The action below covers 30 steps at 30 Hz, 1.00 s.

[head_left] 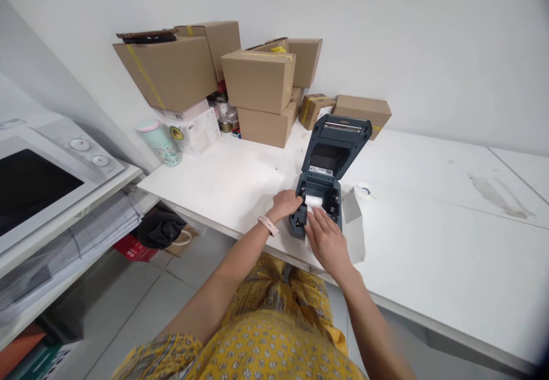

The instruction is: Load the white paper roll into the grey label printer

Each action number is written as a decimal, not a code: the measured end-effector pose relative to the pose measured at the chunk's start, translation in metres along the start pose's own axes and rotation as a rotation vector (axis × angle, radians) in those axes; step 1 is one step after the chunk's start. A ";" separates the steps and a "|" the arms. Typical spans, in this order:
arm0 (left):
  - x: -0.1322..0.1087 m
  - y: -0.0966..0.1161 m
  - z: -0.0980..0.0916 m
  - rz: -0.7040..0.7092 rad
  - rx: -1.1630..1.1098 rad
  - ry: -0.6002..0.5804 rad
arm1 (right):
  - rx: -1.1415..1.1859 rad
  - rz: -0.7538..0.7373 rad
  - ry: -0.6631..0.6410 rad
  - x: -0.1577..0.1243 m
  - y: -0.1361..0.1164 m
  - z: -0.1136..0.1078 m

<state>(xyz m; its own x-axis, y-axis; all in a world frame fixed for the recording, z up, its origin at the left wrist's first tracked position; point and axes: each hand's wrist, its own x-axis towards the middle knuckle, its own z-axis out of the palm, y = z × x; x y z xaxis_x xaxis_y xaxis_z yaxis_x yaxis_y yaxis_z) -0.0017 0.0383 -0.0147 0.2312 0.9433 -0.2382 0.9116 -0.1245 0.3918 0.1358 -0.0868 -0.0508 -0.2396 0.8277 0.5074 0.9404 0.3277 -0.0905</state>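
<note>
A dark grey label printer [334,188] stands on the white table with its lid [337,145] raised. Inside lies a white paper roll [313,201], and a strip of its paper runs toward the front edge. My left hand [285,204], with a pink band at the wrist, is closed at the printer's left side, its fingers curled against the edge. My right hand [329,244] lies over the front of the printer, fingers stretched out flat on the paper strip. My right fingers cover much of the strip.
A white paper sheet [354,225] and a small white roll [363,192] lie right of the printer. Cardboard boxes [257,82] are stacked along the wall. A mint tumbler [159,144] stands at the table's left end. A white microwave [55,162] sits on a shelf at left.
</note>
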 end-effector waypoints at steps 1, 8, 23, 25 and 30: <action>0.000 0.000 0.000 -0.001 -0.003 0.000 | -0.010 0.012 0.016 -0.002 -0.004 0.002; -0.005 0.003 0.003 -0.038 -0.006 0.036 | -0.009 0.072 0.075 -0.006 -0.016 0.010; -0.007 0.005 0.003 -0.026 -0.049 0.047 | 0.003 0.105 0.032 -0.003 -0.020 0.003; -0.007 0.005 0.003 -0.030 -0.047 0.049 | -0.003 0.120 0.018 -0.002 -0.021 0.001; -0.007 0.004 0.004 -0.018 -0.057 0.062 | -0.030 0.084 0.080 -0.003 -0.022 0.000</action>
<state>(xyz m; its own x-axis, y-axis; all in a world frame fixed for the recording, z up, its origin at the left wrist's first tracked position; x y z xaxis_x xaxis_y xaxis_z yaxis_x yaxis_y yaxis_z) 0.0019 0.0299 -0.0150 0.1920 0.9627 -0.1906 0.8940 -0.0915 0.4385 0.1158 -0.0962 -0.0505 -0.1407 0.8123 0.5660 0.9635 0.2439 -0.1105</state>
